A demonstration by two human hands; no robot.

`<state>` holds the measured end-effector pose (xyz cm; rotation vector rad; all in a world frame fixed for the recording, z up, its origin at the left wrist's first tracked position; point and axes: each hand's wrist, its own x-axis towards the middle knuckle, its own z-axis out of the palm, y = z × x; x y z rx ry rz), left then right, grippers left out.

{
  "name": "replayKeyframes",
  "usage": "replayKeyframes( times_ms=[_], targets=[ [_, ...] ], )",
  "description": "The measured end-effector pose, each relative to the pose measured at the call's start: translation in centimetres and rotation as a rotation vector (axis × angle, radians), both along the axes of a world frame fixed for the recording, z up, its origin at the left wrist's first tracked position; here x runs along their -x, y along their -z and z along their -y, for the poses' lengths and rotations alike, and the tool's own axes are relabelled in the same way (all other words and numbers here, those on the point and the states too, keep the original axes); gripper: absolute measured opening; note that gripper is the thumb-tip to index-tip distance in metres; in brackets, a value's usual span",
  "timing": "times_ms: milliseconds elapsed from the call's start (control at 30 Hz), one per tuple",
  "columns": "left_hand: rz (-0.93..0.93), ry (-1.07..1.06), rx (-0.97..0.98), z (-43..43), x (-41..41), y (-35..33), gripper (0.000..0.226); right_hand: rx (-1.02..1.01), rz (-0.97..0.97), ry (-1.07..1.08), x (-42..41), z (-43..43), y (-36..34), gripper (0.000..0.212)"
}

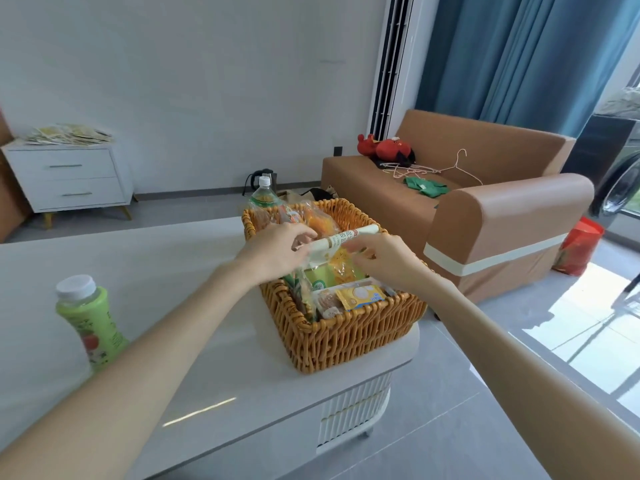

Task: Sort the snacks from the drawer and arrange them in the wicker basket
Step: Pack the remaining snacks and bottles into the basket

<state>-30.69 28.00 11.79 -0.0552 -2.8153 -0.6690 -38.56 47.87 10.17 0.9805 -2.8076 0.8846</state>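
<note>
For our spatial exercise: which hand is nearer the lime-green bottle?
Left. The left hand grips the white packet over the wicker basket, right of the lime-green bottle; the right hand is farther right.

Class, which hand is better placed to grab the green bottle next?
Likely left: the green white-capped plastic bottle stands beside the left forearm; the right hand is farther, over the orange wicker basket.

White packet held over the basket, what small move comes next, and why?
Probably lower the white packet straight down into the middle of the wicker basket. The left hand and right hand pinch its top edge above the rim, and other snacks fill the front, so the middle looks likeliest.
</note>
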Motion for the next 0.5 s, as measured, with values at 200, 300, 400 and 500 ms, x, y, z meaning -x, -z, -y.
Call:
replayKeyframes(
  times_ms=[200,300,400,500],
  targets=[
    [-0.247,-0.189,-0.069,3.4,-10.2,-0.8,0.035,0.252,-0.056,-0.075,-7.8,3.1,-2.0,0.02],
    [-0.392,-0.293,-0.093,6.5,-15.2,0.3,0.034,0.304,-0.039,-0.126,-11.2,5.5,-1.6,0.02],
    [-0.451,-0.436,-0.103,10.4,-19.0,2.3,0.038,0.324,-0.025,-0.171,-13.8,8.6,-0.4,0.021],
    [-0.387,-0.547,-0.19,14.5,-20.8,4.6,0.059,0.284,-0.007,-0.214,-15.6,11.9,0.7,0.023]
  ],
)
